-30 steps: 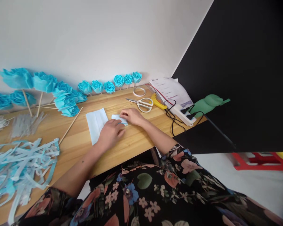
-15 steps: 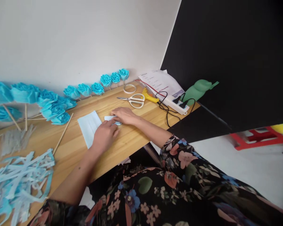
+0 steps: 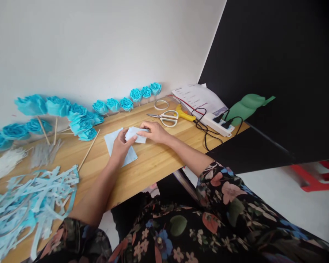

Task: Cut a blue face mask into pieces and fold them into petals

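Between my two hands is a small stack of pale blue paper pieces (image 3: 134, 134), lifted off the table. My left hand (image 3: 122, 146) grips its left side, thumb in front and fingers behind. At the right end, my right hand (image 3: 155, 132) pinches the same pieces. Beneath my left hand a larger pale blue sheet (image 3: 130, 157) lies flat on the wood, partly covered. Just beyond my right hand are white-handled scissors (image 3: 168, 118) with their blades pointing left.
Blue paper flowers (image 3: 80, 122) on sticks line the wall. Paper strips (image 3: 41, 201) heap at the front left, near a loose stick (image 3: 89, 150). At the right are a tape roll (image 3: 161, 105), a yellow glue gun (image 3: 184, 113), a power strip (image 3: 218, 124) with black cables, and papers (image 3: 199, 96).
The small paper pieces have come up off the table and now tilt between both hands. My left hand has turned to hold their left side. The camera view has shifted left.
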Tool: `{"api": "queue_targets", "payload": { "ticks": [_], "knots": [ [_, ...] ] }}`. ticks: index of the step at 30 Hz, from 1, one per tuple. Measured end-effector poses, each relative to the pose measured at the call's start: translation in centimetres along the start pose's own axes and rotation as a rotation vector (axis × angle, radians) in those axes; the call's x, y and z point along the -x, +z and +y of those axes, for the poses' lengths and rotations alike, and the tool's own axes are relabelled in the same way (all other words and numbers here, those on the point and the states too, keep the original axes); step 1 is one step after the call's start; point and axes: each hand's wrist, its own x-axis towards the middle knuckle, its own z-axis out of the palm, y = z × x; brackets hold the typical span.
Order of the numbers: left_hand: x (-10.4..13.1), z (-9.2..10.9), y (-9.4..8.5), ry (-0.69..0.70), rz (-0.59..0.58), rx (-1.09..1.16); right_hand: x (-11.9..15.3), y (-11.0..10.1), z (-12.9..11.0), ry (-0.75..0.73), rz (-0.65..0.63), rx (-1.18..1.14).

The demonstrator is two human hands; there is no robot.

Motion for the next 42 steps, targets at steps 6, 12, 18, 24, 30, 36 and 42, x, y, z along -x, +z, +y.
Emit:
{"api": "queue_targets", "payload": {
  "ticks": [6, 12, 18, 24, 30, 36, 42],
  "knots": [
    [0.7, 0.9, 0.0, 0.099, 0.059, -0.244, 0.0, 0.4, 0.2, -0.012, -0.095, -0.119],
    [0.1, 0.9, -1.2, 0.449, 0.088, -0.757, -0.2, 0.8, 0.6, -0.087, -0.085, -0.07],
    [-0.6, -0.1, -1.5, 0.359, 0.027, -0.737, -0.6, 0.9, 1.6, 0.013, -0.128, 0.043],
    [-0.8, -0.4, -1.5, 0.239, -0.028, -0.775, -0.8, 0.9, 2.0, 0.023, -0.168, 0.102],
    [-0.5, 0.3, -1.4, 0.091, -0.032, -0.758, -0.7, 1.0, 2.0, 0.0, -0.145, 0.094],
    [-0.4, 0.2, -0.9, 0.115, 0.008, -0.733, -0.7, 1.1, 1.7, 0.03, -0.19, 0.063],
    [-0.5, -0.1, -1.2, 0.243, 0.065, -0.737, -0.6, 1.3, 1.9, 0.061, -0.154, -0.052]
  ]
}}
